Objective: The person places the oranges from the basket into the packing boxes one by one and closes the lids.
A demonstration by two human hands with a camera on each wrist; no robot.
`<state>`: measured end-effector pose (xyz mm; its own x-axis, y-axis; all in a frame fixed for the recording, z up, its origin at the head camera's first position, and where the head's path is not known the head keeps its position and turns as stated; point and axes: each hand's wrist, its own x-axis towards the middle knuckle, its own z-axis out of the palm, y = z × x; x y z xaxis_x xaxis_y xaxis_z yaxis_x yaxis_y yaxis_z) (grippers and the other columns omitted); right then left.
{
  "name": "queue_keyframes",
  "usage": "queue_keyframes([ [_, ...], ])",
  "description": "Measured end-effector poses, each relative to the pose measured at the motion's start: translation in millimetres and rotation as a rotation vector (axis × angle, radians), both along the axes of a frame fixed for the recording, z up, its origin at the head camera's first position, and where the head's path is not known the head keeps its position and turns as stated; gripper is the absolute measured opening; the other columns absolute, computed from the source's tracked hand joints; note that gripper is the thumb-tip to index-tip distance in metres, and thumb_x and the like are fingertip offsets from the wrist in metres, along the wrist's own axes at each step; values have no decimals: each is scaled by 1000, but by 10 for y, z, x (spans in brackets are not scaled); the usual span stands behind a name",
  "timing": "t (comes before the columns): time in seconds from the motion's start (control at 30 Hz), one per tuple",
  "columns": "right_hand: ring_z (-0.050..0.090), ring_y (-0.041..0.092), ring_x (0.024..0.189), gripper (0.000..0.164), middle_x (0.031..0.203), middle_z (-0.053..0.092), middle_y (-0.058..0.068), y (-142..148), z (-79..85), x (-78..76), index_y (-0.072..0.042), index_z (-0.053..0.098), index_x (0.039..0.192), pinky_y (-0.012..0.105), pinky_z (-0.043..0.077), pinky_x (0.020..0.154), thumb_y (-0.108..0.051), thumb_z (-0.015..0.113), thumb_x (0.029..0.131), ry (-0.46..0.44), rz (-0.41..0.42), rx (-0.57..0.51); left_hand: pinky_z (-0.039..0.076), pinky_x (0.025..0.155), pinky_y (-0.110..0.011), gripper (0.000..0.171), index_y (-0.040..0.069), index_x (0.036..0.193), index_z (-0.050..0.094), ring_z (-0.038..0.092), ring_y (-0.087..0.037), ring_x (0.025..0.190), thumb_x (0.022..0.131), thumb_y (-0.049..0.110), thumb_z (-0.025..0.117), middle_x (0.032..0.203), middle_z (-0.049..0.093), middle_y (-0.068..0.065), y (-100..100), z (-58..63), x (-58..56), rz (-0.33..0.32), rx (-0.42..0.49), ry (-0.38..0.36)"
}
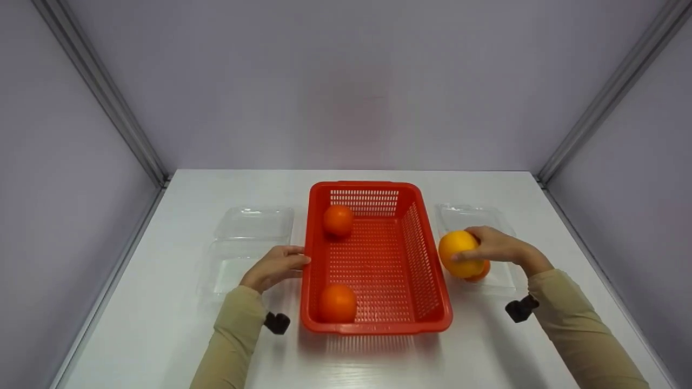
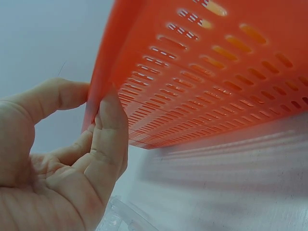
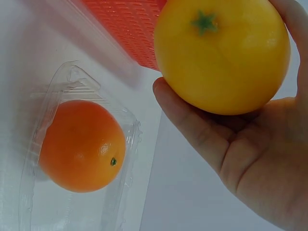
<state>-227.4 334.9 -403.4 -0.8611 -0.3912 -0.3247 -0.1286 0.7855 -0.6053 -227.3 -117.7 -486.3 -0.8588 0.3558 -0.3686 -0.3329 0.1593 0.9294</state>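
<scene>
My left hand (image 1: 278,267) pinches the left rim of a red plastic basket (image 1: 378,327), thumb on one side and fingers on the other, as the left wrist view shows. Two oranges lie in the basket: one orange (image 1: 338,220) at the back left, another orange (image 1: 338,303) in the front left corner. In my right hand (image 1: 494,244) is a yellow orange (image 3: 222,57) with a green star-shaped stem mark, held up beside the basket's right wall. Below it, a deeper-coloured orange (image 3: 83,146) sits in a clear plastic box (image 3: 121,192).
Left of the basket stands another clear plastic clamshell box (image 1: 254,224) with its lid open, partly behind my left hand. Everything is on a white table (image 1: 146,335), enclosed by pale walls (image 1: 346,86) at the back and both sides.
</scene>
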Motion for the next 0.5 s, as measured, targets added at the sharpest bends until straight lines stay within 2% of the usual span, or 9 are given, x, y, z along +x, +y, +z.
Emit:
queue_keyframes([
  [0.23,56,17,85,56,100,65,12,39,-13,4,1,57,114,28,47,75,-43,69,81,-5,-4,17,57,90,-30,50,-12,135,45,65,-9,90,92,11,57,110,66,-11,-2,9,-5,2,5,-3],
  [0.5,57,17,88,57,103,65,12,85,-26,17,2,57,115,27,47,77,-43,68,81,-23,-34,20,57,90,-29,51,-14,135,42,65,-8,90,93,11,56,109,66,-10,-18,18,4,-40,34,18],
])
